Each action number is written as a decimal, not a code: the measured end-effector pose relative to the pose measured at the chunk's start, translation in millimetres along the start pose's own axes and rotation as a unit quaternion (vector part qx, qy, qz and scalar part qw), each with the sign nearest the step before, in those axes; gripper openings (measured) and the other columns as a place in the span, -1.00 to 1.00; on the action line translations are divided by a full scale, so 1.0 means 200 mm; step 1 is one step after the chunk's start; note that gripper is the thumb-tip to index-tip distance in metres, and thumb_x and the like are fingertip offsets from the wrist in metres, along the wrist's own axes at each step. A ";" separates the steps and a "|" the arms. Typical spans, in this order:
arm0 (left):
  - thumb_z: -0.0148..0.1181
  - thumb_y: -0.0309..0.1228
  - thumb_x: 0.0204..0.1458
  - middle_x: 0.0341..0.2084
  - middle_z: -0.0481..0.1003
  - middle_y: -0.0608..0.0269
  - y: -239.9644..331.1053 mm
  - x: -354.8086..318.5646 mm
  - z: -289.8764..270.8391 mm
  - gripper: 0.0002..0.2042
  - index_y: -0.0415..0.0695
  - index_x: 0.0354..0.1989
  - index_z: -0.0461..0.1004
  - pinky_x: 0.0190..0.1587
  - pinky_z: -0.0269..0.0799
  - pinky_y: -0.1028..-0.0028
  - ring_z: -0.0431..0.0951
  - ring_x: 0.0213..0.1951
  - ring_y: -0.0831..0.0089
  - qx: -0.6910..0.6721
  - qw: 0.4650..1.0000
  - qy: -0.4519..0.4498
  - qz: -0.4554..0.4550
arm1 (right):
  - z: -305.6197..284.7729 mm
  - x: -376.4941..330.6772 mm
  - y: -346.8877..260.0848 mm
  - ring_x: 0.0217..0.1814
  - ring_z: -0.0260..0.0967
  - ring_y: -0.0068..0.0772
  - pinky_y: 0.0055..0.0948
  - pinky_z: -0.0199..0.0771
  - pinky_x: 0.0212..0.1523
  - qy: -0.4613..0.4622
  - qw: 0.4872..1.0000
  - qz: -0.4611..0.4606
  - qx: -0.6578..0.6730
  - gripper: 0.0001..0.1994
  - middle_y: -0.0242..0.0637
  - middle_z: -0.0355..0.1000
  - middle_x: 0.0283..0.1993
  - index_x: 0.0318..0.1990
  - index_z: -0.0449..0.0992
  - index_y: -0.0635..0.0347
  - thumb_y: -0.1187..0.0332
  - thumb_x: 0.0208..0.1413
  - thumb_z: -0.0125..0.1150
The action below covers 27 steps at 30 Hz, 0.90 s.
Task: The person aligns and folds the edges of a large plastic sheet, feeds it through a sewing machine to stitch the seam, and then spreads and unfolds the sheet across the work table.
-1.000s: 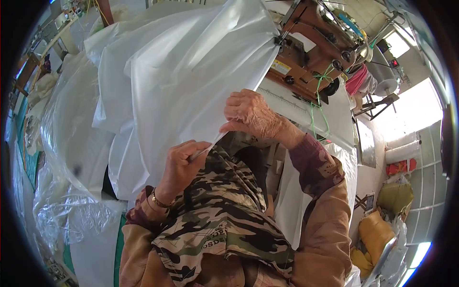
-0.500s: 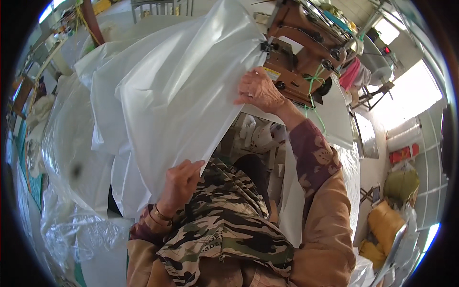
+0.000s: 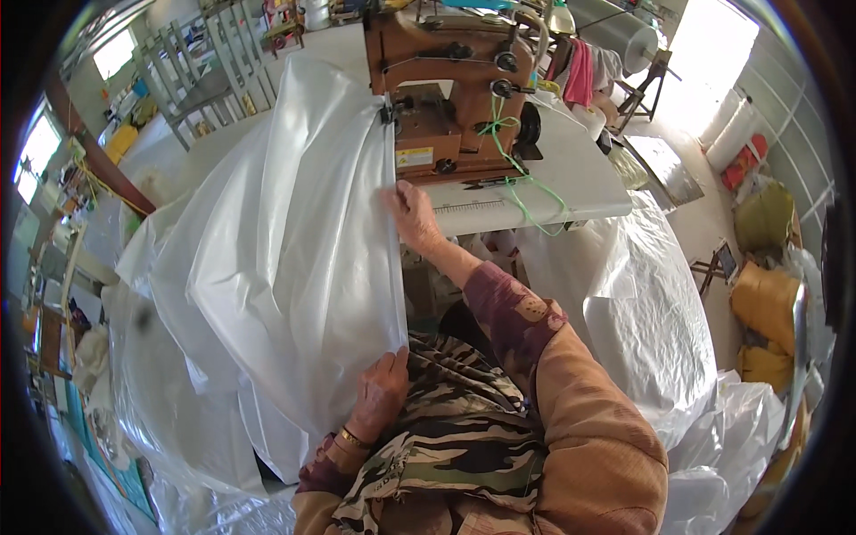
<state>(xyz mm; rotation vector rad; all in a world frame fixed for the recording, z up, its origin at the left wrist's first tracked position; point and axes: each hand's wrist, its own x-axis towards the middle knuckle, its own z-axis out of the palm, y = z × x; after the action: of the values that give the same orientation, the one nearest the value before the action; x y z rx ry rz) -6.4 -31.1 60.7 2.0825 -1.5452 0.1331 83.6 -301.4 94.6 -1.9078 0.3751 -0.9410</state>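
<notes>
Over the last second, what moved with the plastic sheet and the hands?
The right hand went up and away from the body along the edge of the white plastic sheet, which is now stretched straight to the brown sewing machine on the white table. The left hand stayed low by the lap, gripping the sheet's near end. Both hands kept hold of the sheet throughout.

A pink cloth [image 3: 578, 73] hangs behind the brown machine, near a grey roll [image 3: 615, 28] at the far right. Yellow sacks [image 3: 769, 312] sit along the right wall beside a green bundle [image 3: 765, 214], and grey metal racks [image 3: 209, 76] stand at the far left. A red-and-white container [image 3: 738, 138] stands by the bright doorway.
</notes>
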 end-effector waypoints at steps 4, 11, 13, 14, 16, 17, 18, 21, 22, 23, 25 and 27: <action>0.12 -0.61 -0.07 -0.47 0.38 0.09 0.00 0.03 0.02 -0.67 -0.31 -0.06 0.46 -0.44 0.45 0.27 0.51 -0.48 0.13 0.017 1.000 -0.002 -0.010 | -0.02 0.04 0.00 -0.47 0.05 -0.63 -0.43 0.17 -0.47 -0.022 0.997 0.000 0.080 -0.66 -0.38 0.15 -0.59 -0.46 0.33 0.36 0.25 0.28 0.06; 0.10 -0.61 0.00 -0.44 0.41 0.04 -0.04 0.18 -0.02 -0.73 -0.29 -0.08 0.47 -0.43 0.43 0.22 0.50 -0.46 0.04 0.027 0.999 -0.010 -0.016 | 0.00 0.08 -0.01 -0.42 0.05 -0.66 -0.50 0.18 -0.42 -0.025 0.974 0.040 0.220 -0.66 -0.51 0.19 -0.52 -0.43 0.39 0.35 0.22 0.28 0.07; 0.10 -0.60 0.00 -0.40 0.44 0.05 -0.06 0.25 -0.03 -0.72 -0.27 -0.06 0.46 -0.41 0.45 0.23 0.52 -0.43 0.04 0.060 0.998 -0.003 -0.002 | 0.01 0.09 -0.01 -0.42 0.06 -0.67 -0.52 0.19 -0.41 -0.028 0.971 0.048 0.231 -0.66 -0.51 0.20 -0.51 -0.42 0.40 0.34 0.21 0.28 0.07; 0.10 -0.60 0.00 -0.40 0.44 0.05 -0.07 0.29 -0.03 -0.72 -0.27 -0.06 0.46 -0.41 0.45 0.23 0.52 -0.43 0.04 0.060 0.998 -0.002 0.003 | 0.01 0.09 -0.01 -0.41 0.06 -0.68 -0.53 0.20 -0.40 -0.023 0.969 0.056 0.241 -0.66 -0.52 0.21 -0.51 -0.41 0.41 0.34 0.20 0.29 0.06; 0.12 -0.57 0.01 -0.36 0.47 0.08 -0.09 0.37 -0.04 -0.72 -0.24 -0.07 0.47 -0.38 0.46 0.23 0.55 -0.39 0.07 0.094 0.995 -0.012 -0.012 | 0.01 0.10 0.00 -0.41 0.07 -0.68 -0.53 0.20 -0.40 -0.026 0.968 0.051 0.243 -0.65 -0.52 0.22 -0.51 -0.40 0.42 0.33 0.19 0.29 0.06; 0.12 -0.57 0.01 -0.36 0.47 0.08 -0.10 0.41 -0.04 -0.72 -0.24 -0.07 0.47 -0.38 0.46 0.23 0.55 -0.39 0.07 0.095 0.995 -0.008 -0.007 | 0.02 0.11 0.00 -0.41 0.08 -0.69 -0.53 0.21 -0.39 -0.024 0.968 0.055 0.243 -0.65 -0.52 0.22 -0.51 -0.40 0.42 0.33 0.18 0.29 0.06; 0.08 -0.58 0.02 -0.39 0.47 0.08 -0.11 0.44 -0.05 -0.74 -0.26 -0.07 0.46 -0.40 0.49 0.29 0.57 -0.42 0.12 0.130 0.991 -0.008 -0.002 | 0.01 0.11 0.01 -0.41 0.08 -0.69 -0.53 0.21 -0.39 -0.021 0.967 0.050 0.247 -0.65 -0.52 0.22 -0.51 -0.40 0.42 0.33 0.18 0.29 0.06; 0.06 -0.58 0.04 -0.41 0.47 0.12 -0.12 0.56 -0.07 -0.75 -0.26 -0.09 0.46 -0.44 0.51 0.38 0.60 -0.45 0.20 0.186 0.982 -0.004 0.014 | 0.01 0.12 0.02 -0.40 0.09 -0.69 -0.53 0.22 -0.38 -0.044 0.968 0.065 0.236 -0.63 -0.51 0.23 -0.51 -0.40 0.43 0.33 0.16 0.29 0.06; 0.06 -0.58 0.04 -0.41 0.47 0.12 -0.13 0.60 -0.07 -0.77 -0.26 -0.10 0.46 -0.44 0.51 0.36 0.60 -0.44 0.20 0.187 0.982 0.005 0.012 | 0.01 0.12 0.02 -0.41 0.09 -0.69 -0.52 0.22 -0.38 -0.047 0.966 0.064 0.246 -0.63 -0.51 0.23 -0.51 -0.40 0.43 0.33 0.15 0.29 0.06; 0.05 -0.58 0.04 -0.41 0.47 0.12 -0.13 0.64 -0.08 -0.78 -0.25 -0.12 0.45 -0.43 0.51 0.34 0.60 -0.43 0.20 0.188 0.982 0.015 0.010 | 0.00 0.12 0.02 -0.41 0.09 -0.69 -0.52 0.22 -0.38 -0.046 0.966 0.073 0.245 -0.63 -0.52 0.23 -0.51 -0.41 0.43 0.33 0.15 0.28 0.06; 0.05 -0.59 0.04 -0.43 0.47 0.12 -0.13 0.71 -0.08 -0.83 -0.24 -0.18 0.43 -0.44 0.50 0.29 0.60 -0.43 0.17 0.186 0.982 0.028 0.013 | 0.02 0.13 0.02 -0.42 0.09 -0.69 -0.52 0.22 -0.39 -0.042 0.960 0.066 0.268 -0.63 -0.53 0.22 -0.51 -0.41 0.43 0.32 0.15 0.29 0.06; 0.09 -0.52 0.05 -0.37 0.49 0.11 -0.14 0.78 -0.07 -0.80 -0.20 -0.13 0.41 -0.34 0.46 0.21 0.57 -0.36 0.11 0.196 0.980 -0.005 -0.029 | 0.02 0.12 0.03 -0.42 0.08 -0.69 -0.52 0.21 -0.40 -0.034 0.957 0.069 0.281 -0.63 -0.55 0.22 -0.51 -0.41 0.43 0.32 0.14 0.29 0.06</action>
<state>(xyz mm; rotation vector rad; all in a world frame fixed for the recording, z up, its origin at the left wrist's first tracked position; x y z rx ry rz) 75.4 -152.9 123.2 2.4293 -1.5603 0.4372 104.2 -316.7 98.9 -1.3697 0.1709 -0.7825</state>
